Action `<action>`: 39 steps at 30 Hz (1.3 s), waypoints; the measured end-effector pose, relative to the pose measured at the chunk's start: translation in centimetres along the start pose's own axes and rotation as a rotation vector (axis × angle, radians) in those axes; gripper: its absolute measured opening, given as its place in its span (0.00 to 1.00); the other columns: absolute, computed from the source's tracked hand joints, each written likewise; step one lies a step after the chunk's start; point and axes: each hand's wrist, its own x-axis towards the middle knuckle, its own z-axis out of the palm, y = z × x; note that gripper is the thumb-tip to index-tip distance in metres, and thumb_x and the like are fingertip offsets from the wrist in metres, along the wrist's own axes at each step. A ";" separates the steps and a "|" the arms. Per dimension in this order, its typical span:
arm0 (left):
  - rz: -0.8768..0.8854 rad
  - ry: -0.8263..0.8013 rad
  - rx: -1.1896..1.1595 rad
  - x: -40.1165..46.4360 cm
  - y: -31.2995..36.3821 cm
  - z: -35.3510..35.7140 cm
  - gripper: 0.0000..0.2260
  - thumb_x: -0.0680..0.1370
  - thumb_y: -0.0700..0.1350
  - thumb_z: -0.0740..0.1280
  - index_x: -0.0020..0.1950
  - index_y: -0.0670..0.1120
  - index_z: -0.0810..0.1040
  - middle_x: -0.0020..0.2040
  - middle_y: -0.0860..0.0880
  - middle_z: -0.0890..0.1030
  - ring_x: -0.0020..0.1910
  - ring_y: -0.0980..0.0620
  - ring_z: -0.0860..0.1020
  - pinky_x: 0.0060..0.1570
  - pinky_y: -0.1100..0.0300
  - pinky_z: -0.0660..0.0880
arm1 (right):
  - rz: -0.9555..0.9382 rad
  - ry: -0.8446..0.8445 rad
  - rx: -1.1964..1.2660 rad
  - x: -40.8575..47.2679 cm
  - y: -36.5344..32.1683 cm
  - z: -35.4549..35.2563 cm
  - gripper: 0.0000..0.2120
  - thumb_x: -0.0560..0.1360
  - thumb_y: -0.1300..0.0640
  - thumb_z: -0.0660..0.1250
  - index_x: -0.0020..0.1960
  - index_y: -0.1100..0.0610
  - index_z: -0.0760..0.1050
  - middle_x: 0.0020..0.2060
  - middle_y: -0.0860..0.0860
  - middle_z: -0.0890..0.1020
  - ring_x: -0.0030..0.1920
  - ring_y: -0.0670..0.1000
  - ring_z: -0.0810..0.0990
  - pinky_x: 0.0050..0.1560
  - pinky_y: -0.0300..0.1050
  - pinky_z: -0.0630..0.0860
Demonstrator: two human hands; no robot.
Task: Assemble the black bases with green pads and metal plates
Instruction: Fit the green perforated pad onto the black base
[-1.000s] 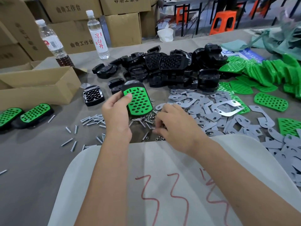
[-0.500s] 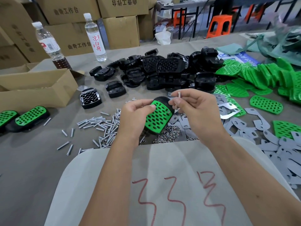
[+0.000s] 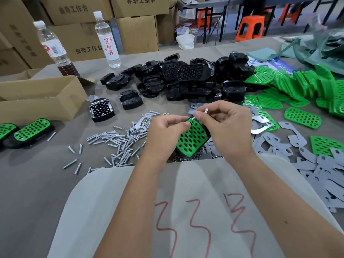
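Here, both hands work over the near middle of the table [image 3: 37,192]. The left hand [image 3: 163,136] grips a black base fitted with a green pad [image 3: 191,140], fingers curled round its left edge and the thumb on the pad's upper corner. This piece is held tilted, its long axis running from lower left to upper right, the pad's perforated face turned up toward the camera and the narrower end pointing away. The right hand [image 3: 229,127] pinches one screw [image 3: 202,112] between thumb and forefinger just above the pad's far corner; the screw slants, its upper end pointing up and right, and its lower tip seems to meet a hole there, though the fingers hide the contact.

Two finished pedals [image 3: 31,131] lie at the left edge, long axes slanting up to the right, green faces up. One black-and-chrome grid piece [image 3: 101,111] sits alone near a cardboard box [image 3: 41,97]. Behind the hands is a pile of black bases [image 3: 186,81], too tangled to count. Loose green pads [image 3: 301,94] are heaped at the right, and grey metal plates [image 3: 316,161] spread along the right near side; neither can be counted. A scatter of screws [image 3: 115,142] lies left of the hands, and small nuts [image 3: 188,158] sit below the held piece. Two water bottles [image 3: 107,40] stand upright at the back left.
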 end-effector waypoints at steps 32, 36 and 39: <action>0.465 0.200 0.345 -0.8 -0.2 1.7 0.07 0.72 0.44 0.72 0.49 0.54 0.83 0.36 0.59 0.82 0.38 0.59 0.81 0.40 0.64 0.78 | -0.006 0.056 -0.095 -0.2 -0.6 0.5 0.14 0.73 0.65 0.77 0.36 0.50 0.79 0.33 0.49 0.84 0.32 0.47 0.80 0.36 0.42 0.78; 0.411 0.217 0.228 -1.1 -0.1 2.0 0.08 0.74 0.42 0.73 0.48 0.55 0.81 0.38 0.63 0.83 0.38 0.62 0.82 0.40 0.71 0.75 | 0.092 0.093 0.054 -0.4 -0.3 0.9 0.12 0.73 0.66 0.78 0.36 0.54 0.80 0.35 0.52 0.85 0.33 0.49 0.81 0.40 0.47 0.80; 0.477 0.159 0.350 -1.0 -0.2 2.1 0.08 0.72 0.46 0.71 0.51 0.52 0.82 0.37 0.58 0.83 0.39 0.58 0.81 0.42 0.60 0.79 | 0.200 0.110 0.116 -0.2 -0.2 0.5 0.10 0.73 0.67 0.77 0.37 0.58 0.80 0.34 0.53 0.85 0.31 0.48 0.80 0.37 0.45 0.79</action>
